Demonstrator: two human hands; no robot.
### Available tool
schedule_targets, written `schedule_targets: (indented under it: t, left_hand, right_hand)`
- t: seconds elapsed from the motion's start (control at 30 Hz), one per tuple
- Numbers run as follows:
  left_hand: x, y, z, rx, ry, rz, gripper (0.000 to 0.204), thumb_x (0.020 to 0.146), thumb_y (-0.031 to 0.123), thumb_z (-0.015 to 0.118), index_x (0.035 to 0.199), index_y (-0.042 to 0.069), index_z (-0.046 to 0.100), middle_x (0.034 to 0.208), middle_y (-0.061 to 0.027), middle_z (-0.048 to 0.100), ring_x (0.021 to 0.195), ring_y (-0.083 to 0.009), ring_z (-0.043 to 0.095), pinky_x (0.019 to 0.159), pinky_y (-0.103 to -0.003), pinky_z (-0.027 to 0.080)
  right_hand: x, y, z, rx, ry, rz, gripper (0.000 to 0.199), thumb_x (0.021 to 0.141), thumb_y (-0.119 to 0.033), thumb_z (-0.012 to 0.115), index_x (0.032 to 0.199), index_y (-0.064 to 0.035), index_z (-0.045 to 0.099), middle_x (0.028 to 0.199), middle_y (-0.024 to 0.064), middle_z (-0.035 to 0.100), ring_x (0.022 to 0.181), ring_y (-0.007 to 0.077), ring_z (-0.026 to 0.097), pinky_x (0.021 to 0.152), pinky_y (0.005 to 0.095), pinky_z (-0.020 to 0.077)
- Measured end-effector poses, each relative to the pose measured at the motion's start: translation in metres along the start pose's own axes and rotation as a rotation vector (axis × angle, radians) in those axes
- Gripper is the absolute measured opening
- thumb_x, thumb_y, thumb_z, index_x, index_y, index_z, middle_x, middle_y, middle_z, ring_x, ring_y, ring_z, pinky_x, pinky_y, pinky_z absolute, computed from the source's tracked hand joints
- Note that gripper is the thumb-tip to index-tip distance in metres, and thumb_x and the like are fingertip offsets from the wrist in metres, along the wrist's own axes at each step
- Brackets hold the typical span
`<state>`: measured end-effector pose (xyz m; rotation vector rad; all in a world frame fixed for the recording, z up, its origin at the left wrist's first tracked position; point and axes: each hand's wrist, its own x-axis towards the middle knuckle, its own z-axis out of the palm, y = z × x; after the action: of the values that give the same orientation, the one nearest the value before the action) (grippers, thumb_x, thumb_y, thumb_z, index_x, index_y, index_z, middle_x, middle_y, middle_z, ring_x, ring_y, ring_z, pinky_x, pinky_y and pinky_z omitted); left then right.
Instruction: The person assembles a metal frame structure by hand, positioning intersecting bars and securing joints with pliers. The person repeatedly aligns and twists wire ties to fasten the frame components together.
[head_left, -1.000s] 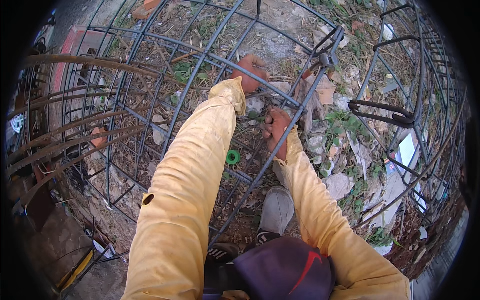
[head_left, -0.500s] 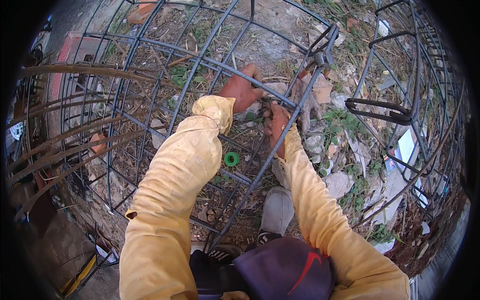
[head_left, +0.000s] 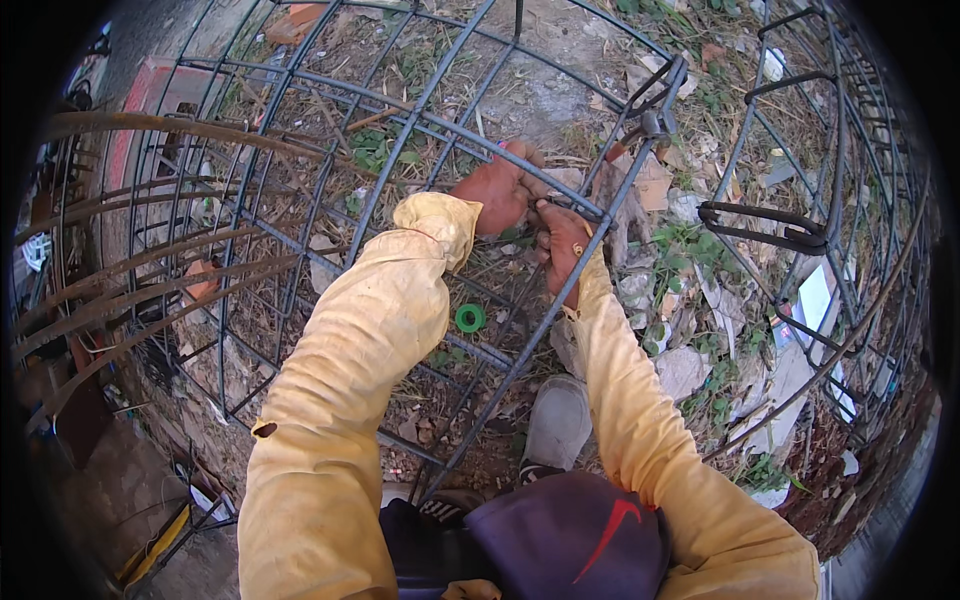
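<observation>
My left hand (head_left: 497, 192) is closed, its fingers curled beside a steel bar of the rebar cage (head_left: 440, 118). Just to its right, my right hand (head_left: 564, 246) pinches close to a crossing of bars, thumb and fingertips together. The two hands nearly meet. Anything between their fingers is too small and shadowed to make out. Pincers (head_left: 657, 124) with a metal head and reddish handles rest on the cage, beyond my right hand. Yellow sleeves cover both forearms, and the left sleeve has a small hole.
A green ring (head_left: 469, 318) lies on the ground below the bars. Rusty curved strips (head_left: 170, 275) cross the left side. More cage with bent bar hooks (head_left: 765, 225) stands at the right. Stone pieces (head_left: 680, 372), weeds and scraps litter the ground. A grey shoe (head_left: 558, 422) is under the near bars.
My left hand has turned at the wrist and come slightly nearer to my right hand. The right hand stays at the bar crossing. The whole view has shifted a little.
</observation>
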<state>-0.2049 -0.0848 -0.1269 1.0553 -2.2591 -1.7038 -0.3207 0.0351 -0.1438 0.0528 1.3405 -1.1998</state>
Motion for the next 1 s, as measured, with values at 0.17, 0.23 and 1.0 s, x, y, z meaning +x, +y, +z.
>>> schedule_targets:
  t: [0.17,0.23,1.0]
  left_hand:
    - [0.022,-0.015,-0.009,0.24,-0.011,0.053,0.033,0.088,0.014,0.067,0.118,0.002,0.058,0.105,-0.0155,0.066,0.102,-0.0272,0.063,0.091,-0.039,0.049]
    - [0.028,-0.023,-0.014,0.417,-0.079,0.09,0.029,0.086,0.015,0.068,0.112,0.002,0.066,0.106,-0.0145,0.066,0.103,-0.0289,0.063,0.092,-0.04,0.048]
    - [0.005,-0.022,0.026,0.648,0.196,0.05,0.025,0.084,0.02,0.064,0.107,0.017,0.074,0.107,-0.0168,0.068,0.1,-0.0364,0.064,0.088,-0.046,0.052]
  right_hand:
    - [0.007,0.004,-0.009,-0.076,0.048,-0.018,0.017,0.093,-0.021,0.061,0.099,-0.0057,0.061,0.082,0.0009,0.06,0.054,0.0055,0.042,0.044,0.0223,0.0331]
    - [0.007,0.007,-0.007,-0.109,0.071,-0.016,0.016,0.093,-0.021,0.06,0.098,-0.0053,0.062,0.08,0.0003,0.059,0.053,0.0054,0.042,0.044,0.0227,0.0335]
    - [-0.029,-0.013,0.002,-0.894,0.028,-0.375,0.035,0.092,-0.028,0.059,0.1,0.0064,0.062,0.093,0.0173,0.069,0.075,0.0289,0.066,0.068,0.0414,0.0528]
